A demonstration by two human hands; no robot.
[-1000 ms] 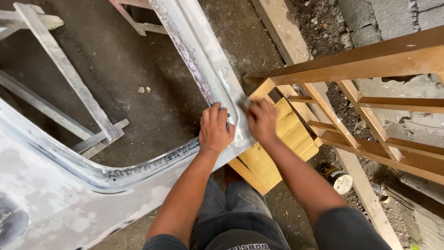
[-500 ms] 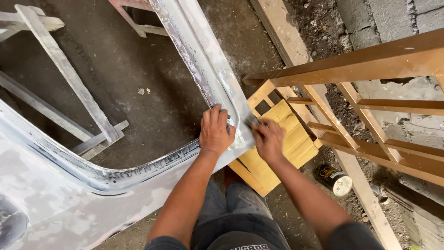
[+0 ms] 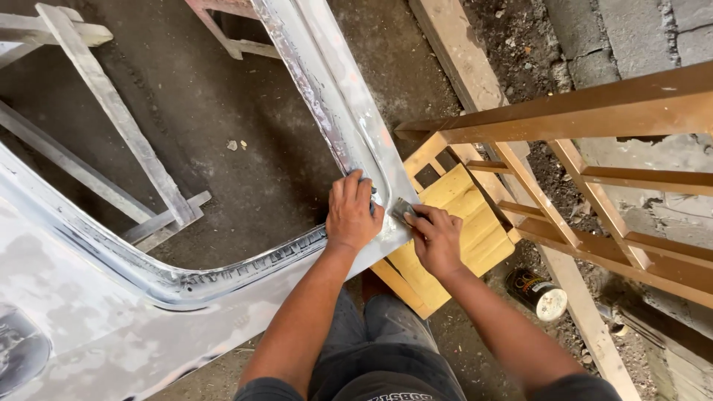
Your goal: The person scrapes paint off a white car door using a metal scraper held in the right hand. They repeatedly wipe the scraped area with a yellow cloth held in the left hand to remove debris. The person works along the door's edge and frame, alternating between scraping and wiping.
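A grey, primer-coated metal car door frame (image 3: 338,89) lies across wooden trestles, its window opening showing the floor below. My left hand (image 3: 353,212) presses flat on the frame's corner, fingers curled over its inner edge. My right hand (image 3: 434,238) sits just to the right, on the frame's outer edge, with the fingertips pinching a small grey sanding piece (image 3: 402,211) against the metal. Below both hands my dark trousers (image 3: 386,349) show.
A yellow wooden stool (image 3: 460,238) stands under the frame's corner. A brown wooden rack (image 3: 594,186) stretches along the right. A small tin can (image 3: 536,292) lies on the dirt floor. Grey wooden trestle legs (image 3: 119,134) stand at left.
My right hand has slid down along the frame's outer edge, towards me. My left hand has stayed pressed on the corner.
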